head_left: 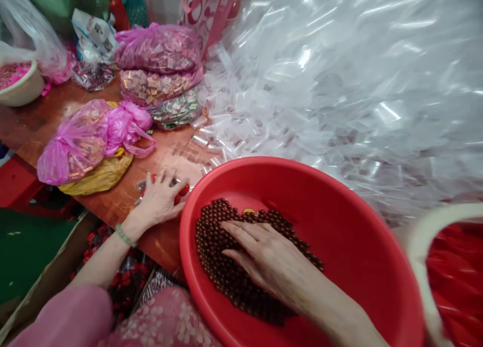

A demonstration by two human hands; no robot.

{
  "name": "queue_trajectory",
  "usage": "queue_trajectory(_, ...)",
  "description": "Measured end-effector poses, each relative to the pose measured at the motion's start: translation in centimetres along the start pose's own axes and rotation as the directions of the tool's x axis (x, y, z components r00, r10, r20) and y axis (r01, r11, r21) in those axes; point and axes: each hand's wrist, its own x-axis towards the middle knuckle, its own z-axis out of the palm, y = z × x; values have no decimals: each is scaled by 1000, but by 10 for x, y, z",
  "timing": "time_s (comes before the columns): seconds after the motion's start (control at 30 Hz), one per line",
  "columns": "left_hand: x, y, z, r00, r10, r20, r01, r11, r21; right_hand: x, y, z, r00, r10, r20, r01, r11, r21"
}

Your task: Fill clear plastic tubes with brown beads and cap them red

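- Head view: the right hand [271, 261] lies flat, fingers [241, 234] spread apart on dark brown beads [215, 266] in a red basin [335, 226]; hard, round, likely rolling, best scooped.
- The left hand [160, 201] curls beside small red pieces [184, 190] on the worktop [109, 206]; any grip is unclear.

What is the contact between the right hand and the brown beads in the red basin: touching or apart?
Touching. The head view shows the right hand lying palm-down directly on the brown beads, with no gap between them.
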Motion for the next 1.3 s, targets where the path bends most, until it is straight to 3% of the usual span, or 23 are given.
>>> queue_trajectory(0.1, 8, 2, 12, 999, 24, 32, -25, 1000, 19, -4, 5, 5, 999, -36, -25, 37, 999, 11)
queue_trajectory(0.2, -6, -6, 23, 1000, -4, -10, 5, 999, 37, -8, 8, 12, 998, -53, -27, 54, 998, 17)
queue_trajectory(0.33, -57, -20, 31, 996, -82, -31, 84, 995, 57, -10, 9, 17, 997, -73, -15, 73, 997, 13)
queue_trajectory(0.57, -175, -56, 34, 961, -228, -155, 241, 968, 71, -10, 6, 16, 997, -70, -17, 70, 998, -5)
queue_trajectory(0.63, -193, -64, 27, 958, -213, -190, 227, 972, 55, -9, 6, 16, 997, -73, -26, 73, 997, -7)
queue_trajectory(0.7, -189, -69, 19, 953, -178, -247, 182, 983, -7, -7, 6, 15, 997, -71, -36, 70, 997, -15)
queue_trajectory(0.77, -160, -69, 10, 936, -145, -321, 112, 986, -121, -4, 7, 14, 998, -56, -37, 56, 998, -17)
queue_trajectory(0.83, -109, -65, 3, 921, -83, -379, -2, 976, -219, -1, 9, 13, 999, -40, -34, 39, 999, -15)
queue_trajectory(0.93, -5, -53, -1, 898, 97, -429, -205, 956, -212, -1, 10, 15, 1000, -10, -18, 10, 1000, -10)
queue_trajectory(1.0, 69, -43, -1, 885, 178, -430, -274, 946, -174, -4, 9, 18, 1000, 24, -1, -24, 1000, -14)
queue_trajectory(1.07, 138, -32, -1, 884, 216, -415, -307, 937, -165, -8, 7, 23, 998, 63, 25, -63, 998, -16)
queue_trajectory(1.13, 194, -21, -3, 887, 163, -432, -254, 953, -163, -13, 5, 30, 994, 98, 39, -97, 995, -13)
queue_trajectory(1.2, 236, -11, -7, 894, 126, -431, -213, 964, -159, -18, 3, 37, 991, 128, 48, -128, 992, -13)
queue_trajectory(1.3, 271, -1, -10, 906, 197, -375, -271, 950, -155, -25, 3, 45, 986, 161, 47, -160, 987, -18)
